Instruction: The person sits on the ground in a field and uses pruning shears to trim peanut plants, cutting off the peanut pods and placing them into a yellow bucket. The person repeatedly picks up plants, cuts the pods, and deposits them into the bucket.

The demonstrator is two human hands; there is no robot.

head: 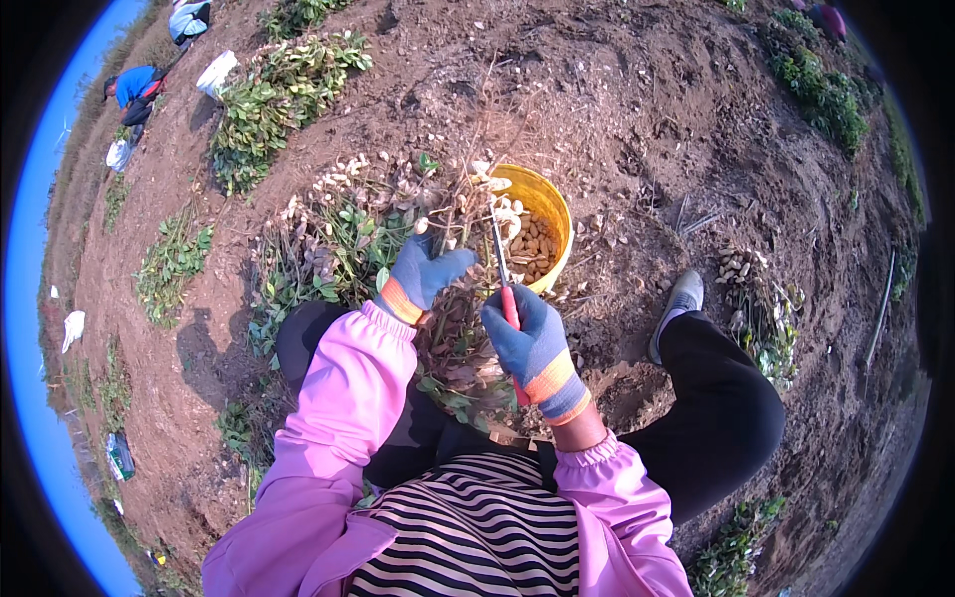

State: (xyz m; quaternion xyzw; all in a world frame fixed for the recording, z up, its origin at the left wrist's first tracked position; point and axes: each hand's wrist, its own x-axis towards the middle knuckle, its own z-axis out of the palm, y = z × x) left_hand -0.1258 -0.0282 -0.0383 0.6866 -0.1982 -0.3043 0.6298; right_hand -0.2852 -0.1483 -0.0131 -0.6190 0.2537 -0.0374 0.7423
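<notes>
My left hand (pixel 427 274), in a blue-grey knit glove with an orange cuff, grips an uprooted peanut plant (pixel 456 205). The plant's thin roots point away from me, and pods hang among its stems. My right hand (pixel 528 332), gloved alike, is closed around a red-handled cutting tool (pixel 509 304). Its narrow metal blade lies along the pods and stems; whether there is a second blade I cannot tell. Just beyond that hand a yellow bucket (pixel 565 216) holds many loose peanut pods (pixel 534 242). Leafy ends of plants lie between my legs.
A heap of pulled peanut plants (pixel 336 224) lies to the left. Another small bunch (pixel 761 313) rests beyond my right shoe (pixel 683 298). Further off are a leafy pile (pixel 276 97), a white bucket (pixel 217 73) and a crouching person in blue (pixel 136 86). Bare soil (pixel 634 112) stretches ahead.
</notes>
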